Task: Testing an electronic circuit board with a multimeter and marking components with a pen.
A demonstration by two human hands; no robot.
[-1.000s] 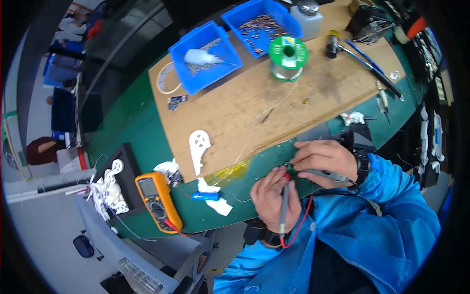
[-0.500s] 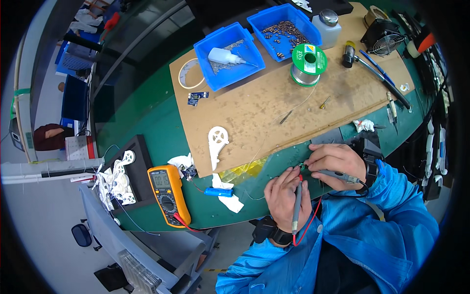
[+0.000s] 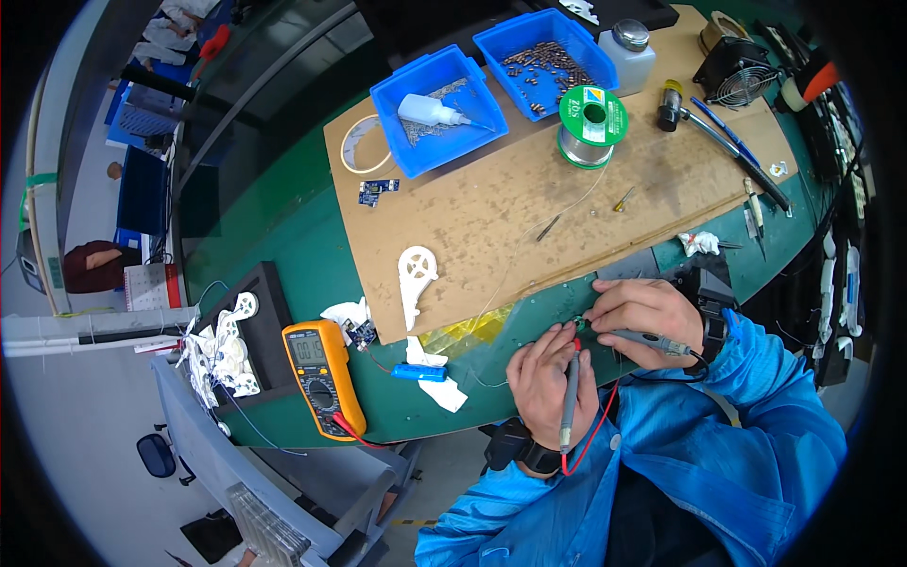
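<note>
My left hand [image 3: 545, 383] is closed round a grey test probe [image 3: 571, 404] with a red lead, its tip pointing away from me. My right hand [image 3: 646, 310] grips a second grey test probe [image 3: 654, 340] with a black lead, lying nearly level. Between the fingertips of both hands is a small green part [image 3: 580, 322], mostly covered, so I cannot make out its kind. An orange multimeter [image 3: 324, 378] with a lit display lies to the left, the red lead plugged into it. Near it are a blue cylindrical battery [image 3: 419, 372] and a small circuit board [image 3: 361, 334].
Cardboard [image 3: 472, 236] covers much of the green table. On it are a white plastic arm [image 3: 416, 283], a tape roll [image 3: 350, 149], blue bins [image 3: 402, 156] of small metal parts, a solder spool [image 3: 586, 151] and a hammer [image 3: 723, 137]. Yellow film [image 3: 463, 333] lies before my hands.
My hands keep almost the same pose round the small green part, and both probes stay held. The meter's reading has changed slightly. The whole view has shifted a little.
</note>
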